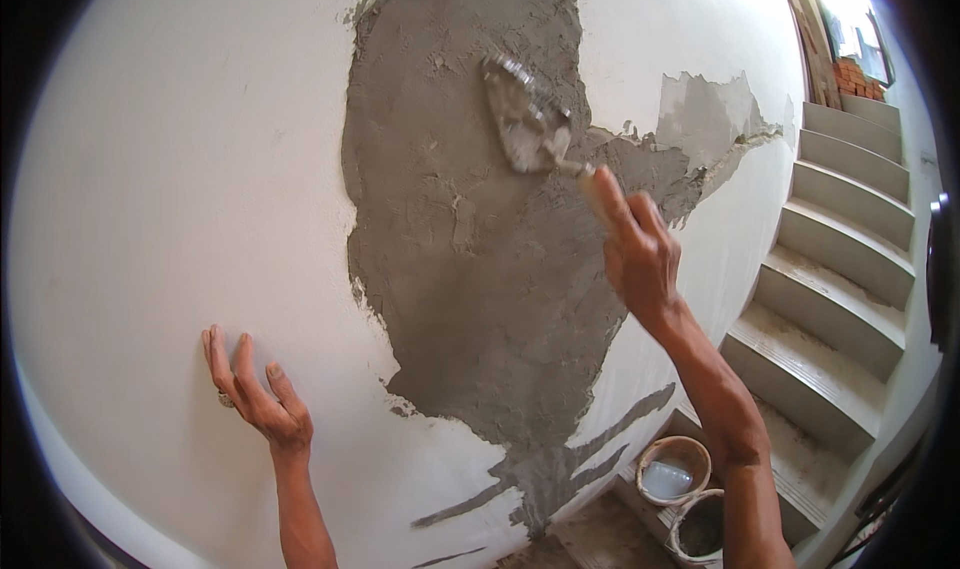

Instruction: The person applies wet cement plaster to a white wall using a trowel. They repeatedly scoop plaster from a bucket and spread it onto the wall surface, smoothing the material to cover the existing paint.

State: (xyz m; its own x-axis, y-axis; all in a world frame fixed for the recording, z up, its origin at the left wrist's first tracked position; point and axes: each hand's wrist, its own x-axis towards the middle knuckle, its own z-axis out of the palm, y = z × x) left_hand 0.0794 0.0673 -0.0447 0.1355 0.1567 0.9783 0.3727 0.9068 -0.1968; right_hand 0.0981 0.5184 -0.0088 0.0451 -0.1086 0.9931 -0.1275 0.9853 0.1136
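The smooth white painted wall [180,169] fills the left of the scene. The left hand [258,394] is raised to it, empty, with fingers apart; whether the fingertips bear on the surface cannot be told. If used as a brace, it is best kept on the sound paint, clear of the wet work.

To the right lies the irregular patch of dark grey mortar [430,299], ridged by tool marks and ragged along its left edge. On its upper right part is the steel trowel with a mortar-smeared, tapered blade [525,119], blurred; blade contact with the mortar cannot be confirmed. The right hand [640,254] is clamped around the trowel's handle, index finger extended along it. This grip should give good control of blade angle. Hold the blade nearly flat, with one edge slightly lifted, and apply even pressure; a steep angle could gouge the layer. Work the ridges down and feather the margins onto the paint.

Farther right is a paler grey bare area [705,104]. Below, a round bucket with whitish liquid [688,453] stands just beside a nearer round bucket with dark grey contents [673,535], left of the curved grey staircase [840,279].
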